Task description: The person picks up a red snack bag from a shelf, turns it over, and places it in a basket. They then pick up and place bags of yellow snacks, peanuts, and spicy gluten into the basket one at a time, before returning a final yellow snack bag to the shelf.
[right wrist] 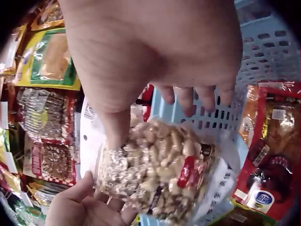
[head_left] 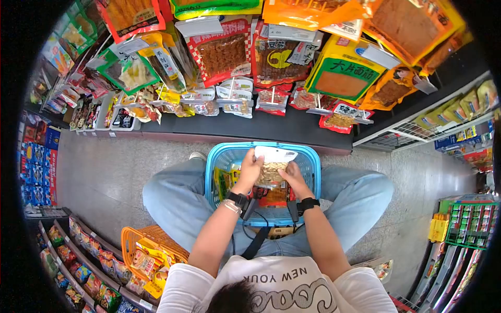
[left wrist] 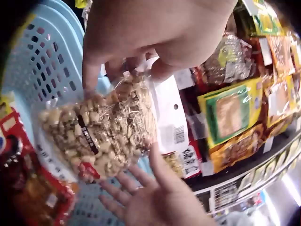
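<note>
A clear bag (head_left: pixel 271 173) of pale, nut-like pieces, with a white header, is held over a blue plastic basket (head_left: pixel 314 177). My left hand (head_left: pixel 249 173) grips one side of the bag near the header. On the other side, my right hand (head_left: pixel 295 180) touches the bag with its thumb; its other fingers are extended and spread in the left wrist view. The bag's small dark label and red mark show in both wrist views. Inside the basket lie a red packet (right wrist: pixel 277 141) and yellow-green packets (head_left: pixel 223 180).
Hanging snack packs (head_left: pixel 224 49) line the dark shelf (head_left: pixel 209 125) ahead. An orange basket (head_left: pixel 127 245) with yellow packets stands at lower left, beside tilted racks of bags (head_left: pixel 88 250). My bent legs (head_left: pixel 175 190) flank the blue basket. A green wire rack (head_left: pixel 472 224) is at right.
</note>
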Demonstrator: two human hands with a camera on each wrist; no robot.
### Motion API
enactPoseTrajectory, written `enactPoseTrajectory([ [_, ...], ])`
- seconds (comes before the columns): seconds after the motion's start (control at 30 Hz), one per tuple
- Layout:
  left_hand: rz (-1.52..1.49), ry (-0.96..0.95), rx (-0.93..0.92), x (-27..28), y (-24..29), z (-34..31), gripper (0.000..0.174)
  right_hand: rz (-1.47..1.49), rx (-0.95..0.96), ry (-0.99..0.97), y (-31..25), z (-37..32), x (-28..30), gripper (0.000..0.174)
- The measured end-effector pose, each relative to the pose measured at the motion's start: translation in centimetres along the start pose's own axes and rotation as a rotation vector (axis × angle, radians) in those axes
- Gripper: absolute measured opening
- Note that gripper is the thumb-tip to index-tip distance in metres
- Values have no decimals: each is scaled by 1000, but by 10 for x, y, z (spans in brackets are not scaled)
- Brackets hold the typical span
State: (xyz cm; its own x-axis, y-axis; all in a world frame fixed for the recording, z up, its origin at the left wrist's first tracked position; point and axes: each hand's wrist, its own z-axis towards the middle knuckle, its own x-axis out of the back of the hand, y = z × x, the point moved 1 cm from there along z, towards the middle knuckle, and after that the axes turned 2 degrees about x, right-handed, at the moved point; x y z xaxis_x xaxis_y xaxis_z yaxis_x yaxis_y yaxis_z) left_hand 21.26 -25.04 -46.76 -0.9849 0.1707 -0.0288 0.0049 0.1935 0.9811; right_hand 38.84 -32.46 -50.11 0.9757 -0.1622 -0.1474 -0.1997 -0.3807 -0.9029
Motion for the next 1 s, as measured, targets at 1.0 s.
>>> enactPoseTrajectory([
  [1.0, -456, -73, 258, 6, 50, -75, 43, -321, 407, 140, -89, -76, -38, 45],
])
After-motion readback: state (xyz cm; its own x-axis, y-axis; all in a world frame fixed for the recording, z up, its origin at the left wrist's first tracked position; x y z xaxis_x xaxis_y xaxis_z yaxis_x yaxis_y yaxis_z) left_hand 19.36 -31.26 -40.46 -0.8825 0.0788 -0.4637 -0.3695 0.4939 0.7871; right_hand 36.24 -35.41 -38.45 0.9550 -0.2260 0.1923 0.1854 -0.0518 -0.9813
